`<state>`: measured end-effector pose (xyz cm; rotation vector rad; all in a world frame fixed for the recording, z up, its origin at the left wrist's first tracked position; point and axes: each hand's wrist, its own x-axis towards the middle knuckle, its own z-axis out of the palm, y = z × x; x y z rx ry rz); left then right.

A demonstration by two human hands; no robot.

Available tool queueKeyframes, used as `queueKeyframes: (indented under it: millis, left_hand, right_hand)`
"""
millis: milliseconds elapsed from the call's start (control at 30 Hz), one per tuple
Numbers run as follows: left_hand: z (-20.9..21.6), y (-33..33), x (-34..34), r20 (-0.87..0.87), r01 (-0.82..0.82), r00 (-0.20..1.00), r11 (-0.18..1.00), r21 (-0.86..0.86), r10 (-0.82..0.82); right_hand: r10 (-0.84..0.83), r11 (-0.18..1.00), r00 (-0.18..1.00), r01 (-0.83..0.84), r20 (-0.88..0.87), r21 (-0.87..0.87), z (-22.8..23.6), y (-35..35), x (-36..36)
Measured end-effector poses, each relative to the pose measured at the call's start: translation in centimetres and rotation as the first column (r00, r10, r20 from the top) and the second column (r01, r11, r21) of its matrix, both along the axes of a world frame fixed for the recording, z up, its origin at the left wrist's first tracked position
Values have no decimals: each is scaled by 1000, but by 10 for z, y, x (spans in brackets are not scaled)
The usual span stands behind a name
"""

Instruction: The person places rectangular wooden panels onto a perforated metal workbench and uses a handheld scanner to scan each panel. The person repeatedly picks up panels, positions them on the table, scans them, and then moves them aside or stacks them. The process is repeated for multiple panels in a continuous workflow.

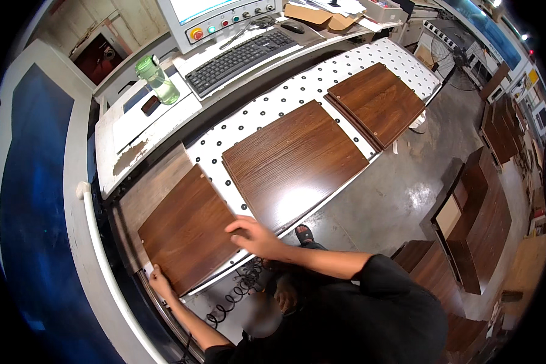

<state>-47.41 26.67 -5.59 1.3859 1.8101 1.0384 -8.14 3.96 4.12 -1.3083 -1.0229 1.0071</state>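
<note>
Left hand (158,283) sat between 7 and 8 o'clock, left forearm (194,323) angled toward 10-11, grip unclear. Right hand (256,237) was at 6-7, near centre, loosely bent, right forearm (327,261) pointing toward 9-10 o'clock.

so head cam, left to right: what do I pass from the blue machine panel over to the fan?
Blue machine panel → left brown board → middle brown board → far brown board → black fan.
</note>
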Motion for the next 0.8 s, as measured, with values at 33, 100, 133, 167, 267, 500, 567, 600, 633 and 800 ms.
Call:
queueKeyframes:
  millis: [33,100,133,167,267,500,567,600,633,800]
  left_hand:
    - [8,-19,33,34,49,998,999,22,-50]
    - [2,-44,77,45,87,995,994,67,-90]
    - [22,-60,122,90,155,983,987,45,-158]
    - [37,-80,167,79,110,990,989,96,-118]
    - [56,-112,258,76,270,959,962,30,-272]
    - [77,-184,438,235,644,754,760,-86,-613]
    - [68,-206,472,157,742,668,666,-75,-727]
    - [82,-214,483,-22,861,502,502,-83,-865]
    - [82,-225,484,-102,874,484,485,21,-869]
    - [93,-226,450,-250,845,534,514,148,-808]
  right_hand:
    - [-44,998,992,48,114,-36,7,-17,17]
    - [-174,984,983,176,61,-22,6,-51,50]
    - [-277,958,959,269,-64,-103,19,-67,68]
    - [-362,922,932,353,-27,-156,29,-82,86]
    - [-587,801,809,581,-4,-143,-1,-117,147]
    - [-815,536,487,840,312,89,-4,-186,320]
    - [-745,479,376,877,551,49,16,-190,355]
    - [-556,475,275,880,785,28,-5,-212,387]
    - [-376,461,133,885,917,61,-15,-213,388]
    - [-265,724,261,690,928,13,-20,-171,316]
